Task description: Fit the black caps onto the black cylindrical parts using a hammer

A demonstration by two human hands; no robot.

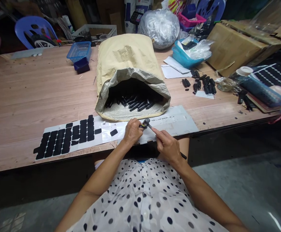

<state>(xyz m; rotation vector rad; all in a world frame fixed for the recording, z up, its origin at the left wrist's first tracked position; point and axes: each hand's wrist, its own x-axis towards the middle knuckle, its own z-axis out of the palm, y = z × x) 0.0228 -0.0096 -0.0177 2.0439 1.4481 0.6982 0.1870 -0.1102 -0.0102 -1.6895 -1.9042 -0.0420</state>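
My left hand [132, 131] is closed, pinching a small black part [145, 122] above the pale board at the table's front edge. My right hand [167, 144] grips a slim tool with a dark handle [183, 155]; its tip meets the black part, and the fist hides most of it. Just beyond my hands lies a cream sack [128, 54] with its mouth towards me, and several glossy black pieces [138, 103] show inside. Left of my hands, rows of black rounded pads [58, 141] lie on a white sheet, with one loose pad [113, 132] nearer to me.
Several black parts [204, 83] are piled at the right, near a cardboard box [237, 45] and a turquoise basin [186, 56]. Behind the sack sits a stuffed clear plastic bag [159, 28]. A blue basket [79, 51] and a small navy tray [82, 65] stand at the back left.
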